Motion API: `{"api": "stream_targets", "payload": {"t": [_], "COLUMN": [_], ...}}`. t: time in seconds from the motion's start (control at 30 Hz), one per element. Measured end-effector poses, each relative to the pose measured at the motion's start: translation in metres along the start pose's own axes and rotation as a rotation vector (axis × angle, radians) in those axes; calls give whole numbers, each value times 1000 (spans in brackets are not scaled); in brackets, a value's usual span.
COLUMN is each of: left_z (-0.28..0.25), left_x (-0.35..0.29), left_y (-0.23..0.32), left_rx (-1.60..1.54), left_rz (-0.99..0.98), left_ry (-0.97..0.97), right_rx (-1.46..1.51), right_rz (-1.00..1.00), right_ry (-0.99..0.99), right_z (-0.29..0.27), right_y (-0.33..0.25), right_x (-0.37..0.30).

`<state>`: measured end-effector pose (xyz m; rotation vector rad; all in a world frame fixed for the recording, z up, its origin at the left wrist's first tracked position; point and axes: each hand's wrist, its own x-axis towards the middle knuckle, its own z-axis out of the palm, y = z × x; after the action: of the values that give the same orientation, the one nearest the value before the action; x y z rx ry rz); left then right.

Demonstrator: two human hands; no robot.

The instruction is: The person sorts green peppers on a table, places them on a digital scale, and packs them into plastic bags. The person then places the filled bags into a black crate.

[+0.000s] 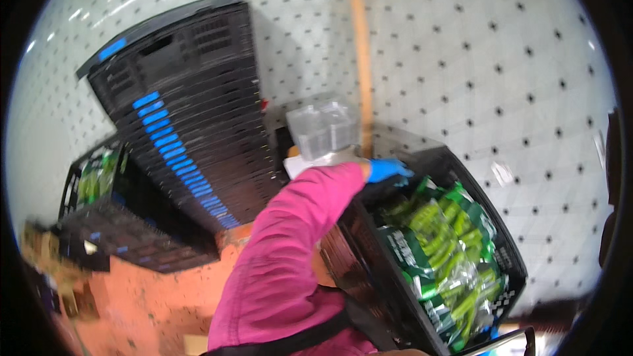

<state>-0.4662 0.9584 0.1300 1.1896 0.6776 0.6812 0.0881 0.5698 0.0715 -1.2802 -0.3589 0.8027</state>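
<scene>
The blue-gloved left hand [389, 170] meets the far-left corner of the black plastic crate [511, 254], where long green vegetables in clear-and-green bags [455, 237] lie; I cannot tell its finger closure. The right hand is out of view. Steadying likely needs fingers hooked fully over the rim, clear of the bags.

We take this for a storage or packing area for fresh produce, something like a warehouse back room. Tall black plastic crates [198, 102] with blue labels are stacked at left, and the near-right crate [506, 254] is filled with bagged green vegetables [445, 244]. We also see clear plastic containers [323, 128], cardboard boxes [43, 247] at far left and a scuffed orange floor [145, 296].
</scene>
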Motion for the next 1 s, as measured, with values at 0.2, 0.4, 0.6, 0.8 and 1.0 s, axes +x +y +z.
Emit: {"api": "stream_targets", "payload": {"t": [0.2, 0.4, 0.6, 0.8, 1.0], "left_z": [66, 124, 163, 237, 310], "left_x": [-88, -238, -390, -590, -797], "left_y": [23, 10, -24, -13, -10], "left_rx": [322, 15, -273, -174, -227], "left_rz": [63, 134, 153, 351, 580], "left_ry": [142, 408, 730, 1156, 1594], "right_rx": [-263, -422, -509, -529, -209], "right_rz": [113, 192, 266, 396, 287], "right_ry": [-41, -303, -598, -994, -1594], "right_z": [85, 135, 178, 272, 452], "right_y": [-39, -72, -97, -82, -14], "right_x": [-21, -24, -36, -91, -277]}}
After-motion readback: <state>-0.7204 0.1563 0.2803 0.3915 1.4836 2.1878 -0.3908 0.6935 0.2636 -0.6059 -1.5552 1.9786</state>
